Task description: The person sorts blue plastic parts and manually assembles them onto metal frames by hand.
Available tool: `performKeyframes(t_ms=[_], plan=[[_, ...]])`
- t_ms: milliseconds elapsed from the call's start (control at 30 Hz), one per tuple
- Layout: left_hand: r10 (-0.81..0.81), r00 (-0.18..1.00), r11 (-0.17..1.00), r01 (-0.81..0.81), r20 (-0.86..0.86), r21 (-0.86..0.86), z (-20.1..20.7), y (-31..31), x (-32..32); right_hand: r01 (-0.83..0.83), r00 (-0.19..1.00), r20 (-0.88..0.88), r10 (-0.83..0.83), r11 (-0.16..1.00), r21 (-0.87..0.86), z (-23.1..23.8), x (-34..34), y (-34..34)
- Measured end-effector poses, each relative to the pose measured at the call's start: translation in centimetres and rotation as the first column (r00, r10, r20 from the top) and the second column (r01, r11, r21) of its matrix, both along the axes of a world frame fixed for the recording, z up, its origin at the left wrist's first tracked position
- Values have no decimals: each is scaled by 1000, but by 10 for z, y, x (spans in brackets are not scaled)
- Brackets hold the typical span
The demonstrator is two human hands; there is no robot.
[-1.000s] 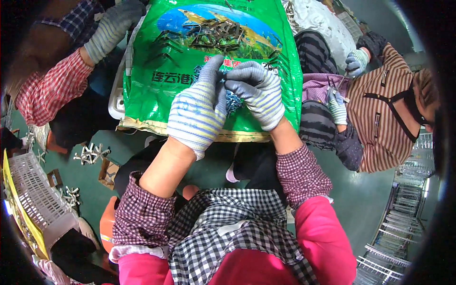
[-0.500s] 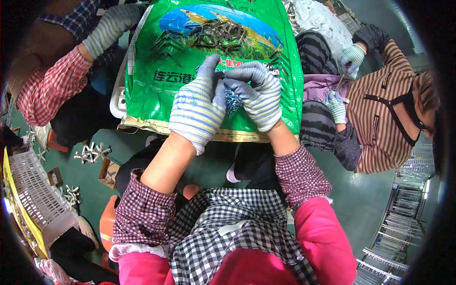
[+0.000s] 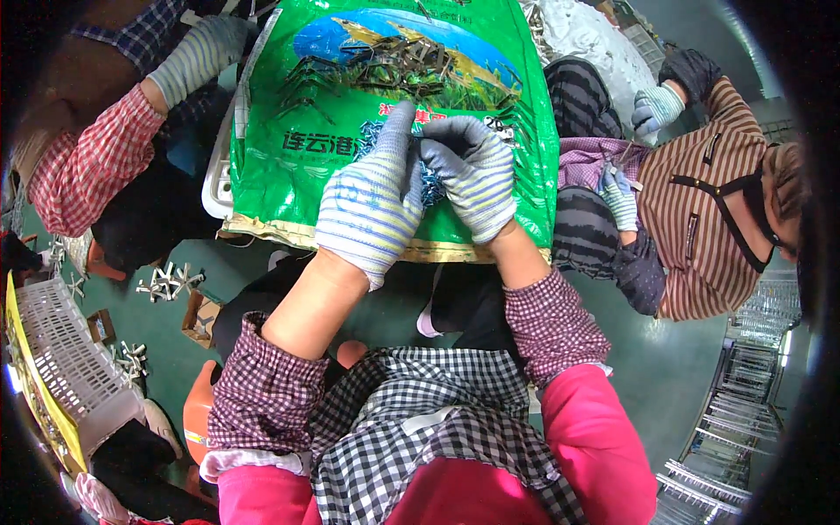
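Note:
My left hand (image 3: 372,206), in a striped knit glove with grey fingertips, is closed above the near part of a green printed sack (image 3: 271,188). What its fingers pinch is hidden. Close against it is my right hand (image 3: 477,179), gloved alike, with fingers curled inward. A small bundle of thin, shiny blue pieces (image 3: 431,187) shows between the two hands, mostly covered by the right fingers. Just beyond the hands, a loose pile of small bent metal parts (image 3: 420,66) lies on the sack, with darker parts (image 3: 306,83) to its left.
At the right sits a co-worker in a striped top (image 3: 700,201), with gloved hands near the lap. Another person's gloved hand (image 3: 203,57) reaches in at the far left. A white plastic basket (image 3: 74,350) and metal pieces (image 3: 171,282) stand left; metal racks (image 3: 735,411) line the right.
My hands have drawn closer together, and the right fingers have curled further over the blue bundle, hiding more of it. The co-worker's upper hand on the right has shifted slightly.

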State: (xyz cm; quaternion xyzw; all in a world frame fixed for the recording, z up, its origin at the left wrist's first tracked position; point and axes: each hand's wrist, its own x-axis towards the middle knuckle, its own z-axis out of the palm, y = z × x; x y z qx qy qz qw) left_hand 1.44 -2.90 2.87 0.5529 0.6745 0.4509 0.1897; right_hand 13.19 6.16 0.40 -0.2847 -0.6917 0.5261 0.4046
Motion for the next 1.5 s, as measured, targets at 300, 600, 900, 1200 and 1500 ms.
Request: performKeyframes(t_ms=[300, 600, 900, 1200, 1500], plan=[[-2, 997, 994, 10, -74, 108, -14, 4, -1, -53, 992, 109, 57, 998, -33, -5, 6, 6], [16, 995, 995, -7, -98, 98, -23, 10, -1, -85, 975, 206, 85, 996, -10, -5, 10, 6], [-55, 992, 998, 51, -116, -35, -3, 6, -3, -46, 938, 344, 52, 999, -28, 10, 5, 6], [86, 981, 924, -13, -175, 382, 21, -2, -25, -123, 821, 570, -40, 962, 243, 54, -63, 74], [60, 990, 905, 0, -128, 424, 22, 0, -32, -299, 429, 883, -192, 892, 339, 15, -196, 153]])
